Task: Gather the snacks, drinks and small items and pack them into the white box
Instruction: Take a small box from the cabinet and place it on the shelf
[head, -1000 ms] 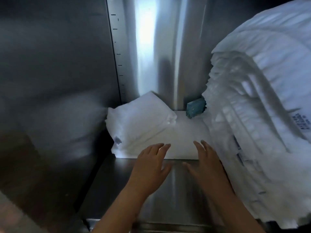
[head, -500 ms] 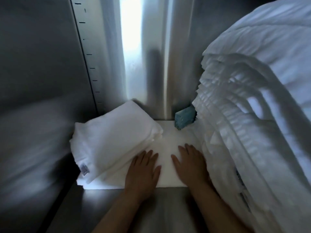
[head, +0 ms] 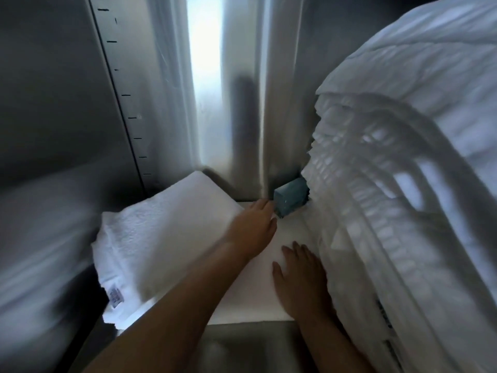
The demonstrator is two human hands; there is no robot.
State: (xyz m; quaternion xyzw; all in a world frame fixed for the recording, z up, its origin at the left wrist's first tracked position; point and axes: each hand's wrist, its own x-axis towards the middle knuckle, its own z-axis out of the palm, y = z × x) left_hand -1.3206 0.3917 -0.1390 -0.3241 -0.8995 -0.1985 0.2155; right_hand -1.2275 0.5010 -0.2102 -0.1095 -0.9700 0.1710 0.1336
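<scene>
A: Hands?

B: Both open and apart, nothing gripped. The left hand [head: 251, 227] is stretched forward with straight fingers, its fingertips at the near left edge of the small teal box [head: 291, 199]. Contact can't be confirmed. The right hand [head: 298, 278] lies palm down with fingers straight, nearer the camera.

A: What is the right hand resting on?

B: A flat white slab [head: 250, 300] lying on the metal shelf [head: 242, 345]. Can't tell whether it is a box or only a lid.

A: Where is the teal box?

B: At the back, against the metal rear wall [head: 204, 90]. It sits tilted at the slab's far edge, and its right end is tucked against the stack of white bags [head: 390, 211].

A: And the stack?

B: It fills the right side and bulges over the slab's right edge. The right hand is just beside it.

A: Left side?

B: A folded white towel [head: 166, 232] overlaps the slab's left part, with a small tag at its near corner. The left forearm crosses above the towel's right edge. The left wall is blurred.
</scene>
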